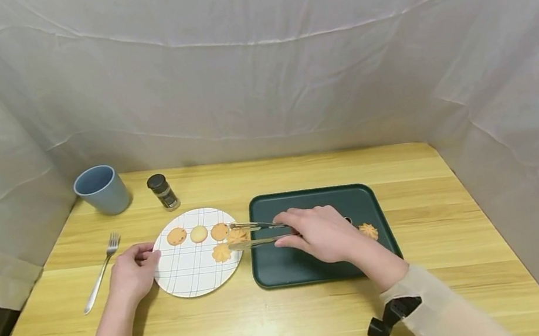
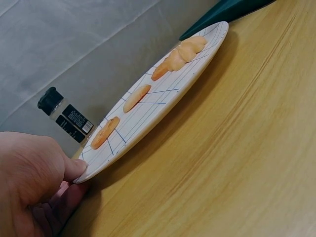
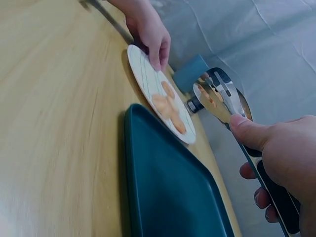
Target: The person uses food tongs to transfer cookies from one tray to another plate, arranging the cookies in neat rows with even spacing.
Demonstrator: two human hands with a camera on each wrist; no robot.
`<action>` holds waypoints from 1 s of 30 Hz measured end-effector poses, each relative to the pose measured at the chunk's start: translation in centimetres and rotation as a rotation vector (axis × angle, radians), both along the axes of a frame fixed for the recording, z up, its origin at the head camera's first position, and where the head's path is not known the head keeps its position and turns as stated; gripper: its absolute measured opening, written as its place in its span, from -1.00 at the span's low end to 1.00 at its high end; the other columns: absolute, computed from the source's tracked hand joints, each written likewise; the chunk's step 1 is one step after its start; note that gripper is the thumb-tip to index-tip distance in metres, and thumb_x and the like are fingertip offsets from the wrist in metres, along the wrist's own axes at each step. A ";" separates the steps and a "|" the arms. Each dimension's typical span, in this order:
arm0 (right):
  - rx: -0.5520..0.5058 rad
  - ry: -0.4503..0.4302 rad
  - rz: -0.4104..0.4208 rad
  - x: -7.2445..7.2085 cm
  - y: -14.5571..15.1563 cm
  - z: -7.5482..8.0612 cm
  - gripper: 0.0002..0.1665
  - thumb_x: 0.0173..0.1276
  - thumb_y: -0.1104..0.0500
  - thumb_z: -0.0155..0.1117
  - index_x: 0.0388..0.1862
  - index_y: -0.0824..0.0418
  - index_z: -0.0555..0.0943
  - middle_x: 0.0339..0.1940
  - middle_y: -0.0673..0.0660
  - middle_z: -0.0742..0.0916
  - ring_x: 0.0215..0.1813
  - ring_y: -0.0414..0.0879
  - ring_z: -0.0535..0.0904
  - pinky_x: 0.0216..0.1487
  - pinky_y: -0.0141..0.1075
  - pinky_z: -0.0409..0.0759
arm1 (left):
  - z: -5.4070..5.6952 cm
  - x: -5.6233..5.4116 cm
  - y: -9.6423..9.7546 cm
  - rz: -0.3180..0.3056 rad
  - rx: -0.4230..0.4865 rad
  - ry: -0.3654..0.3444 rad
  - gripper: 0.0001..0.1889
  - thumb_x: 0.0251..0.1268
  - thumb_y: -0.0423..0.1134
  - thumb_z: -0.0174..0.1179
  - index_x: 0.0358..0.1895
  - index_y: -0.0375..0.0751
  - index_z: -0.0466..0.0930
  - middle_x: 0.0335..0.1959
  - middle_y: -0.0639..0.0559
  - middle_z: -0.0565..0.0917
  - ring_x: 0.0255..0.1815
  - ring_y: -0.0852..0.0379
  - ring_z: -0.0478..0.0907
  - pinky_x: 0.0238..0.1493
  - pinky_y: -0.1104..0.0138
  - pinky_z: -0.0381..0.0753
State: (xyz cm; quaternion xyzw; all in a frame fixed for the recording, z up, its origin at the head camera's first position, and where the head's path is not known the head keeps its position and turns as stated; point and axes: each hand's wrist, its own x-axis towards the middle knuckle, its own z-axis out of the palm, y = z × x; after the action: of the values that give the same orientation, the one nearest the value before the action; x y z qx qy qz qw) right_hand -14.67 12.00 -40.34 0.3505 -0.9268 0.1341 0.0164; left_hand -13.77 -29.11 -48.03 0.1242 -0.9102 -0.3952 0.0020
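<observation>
My left hand pinches the left rim of a white plate with a blue grid, thumb on top and fingers below in the left wrist view. Three round cookies lie in a row on the plate, among them a pale one. Flower-shaped cookies lie beside them at the right. In my right hand I grip metal tongs. Their arms are spread, and the tips reach over the plate's right side by the flower-shaped cookies. The right wrist view shows nothing clamped in the tongs.
A dark green tray stands right of the plate, with a flower-shaped cookie on it, partly behind my right hand. At the left lie a fork, a blue cup and a black-capped spice jar.
</observation>
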 end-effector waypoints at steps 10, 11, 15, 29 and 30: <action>0.000 -0.030 0.046 -0.6 -2.8 -0.9 -0.39 0.60 -0.32 0.14 0.39 0.00 0.62 0.07 -0.04 0.77 -0.44 -0.27 0.54 -0.53 -0.31 0.40 | 0.2 0.0 0.0 -0.003 0.003 -0.006 -0.58 0.64 -0.13 0.13 0.29 -0.40 0.58 0.02 -0.28 0.64 -0.01 -0.15 0.56 -0.06 0.11 0.48; 0.004 -0.035 0.048 -0.6 -3.1 -1.0 -0.39 0.61 -0.32 0.13 0.40 0.00 0.61 0.11 -0.04 0.77 -0.42 -0.26 0.57 -0.52 -0.31 0.41 | 0.2 0.0 0.0 -0.003 0.003 -0.006 -0.58 0.64 -0.12 0.13 0.29 -0.40 0.58 0.02 -0.28 0.64 -0.01 -0.15 0.56 -0.05 0.11 0.48; 0.019 -0.061 0.053 -1.0 -4.1 -1.5 -0.39 0.63 -0.31 0.10 0.41 0.00 0.60 0.23 -0.02 0.74 -0.33 -0.18 0.65 -0.50 -0.30 0.44 | 0.1 0.1 0.1 0.005 0.005 -0.003 -0.59 0.63 -0.14 0.13 0.28 -0.38 0.59 0.02 -0.27 0.64 -0.01 -0.15 0.56 -0.04 0.12 0.47; 0.048 -0.088 0.051 -1.7 -6.8 -2.8 -0.38 0.64 -0.32 0.08 0.44 -0.01 0.58 0.24 -0.03 0.73 -0.23 -0.16 0.67 -0.40 -0.28 0.50 | -0.2 0.0 -0.1 -0.002 -0.004 0.020 -0.60 0.61 -0.15 0.14 0.27 -0.38 0.60 0.00 -0.26 0.65 -0.02 -0.14 0.57 -0.04 0.14 0.47; 0.052 -0.085 0.051 -1.7 -6.9 -2.9 -0.38 0.64 -0.32 0.08 0.44 -0.01 0.58 0.26 -0.03 0.73 -0.19 -0.15 0.69 -0.38 -0.28 0.52 | -0.2 0.0 -0.1 -0.003 -0.006 0.021 -0.60 0.61 -0.14 0.14 0.27 -0.38 0.60 0.00 -0.25 0.65 -0.02 -0.14 0.57 -0.04 0.14 0.47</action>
State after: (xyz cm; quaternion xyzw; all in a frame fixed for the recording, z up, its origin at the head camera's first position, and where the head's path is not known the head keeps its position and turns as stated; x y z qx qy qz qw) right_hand -16.34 5.05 -43.24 0.3683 -0.9206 0.1251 -0.0353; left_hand -13.73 -29.22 -48.20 0.1188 -0.9115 -0.3936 0.0113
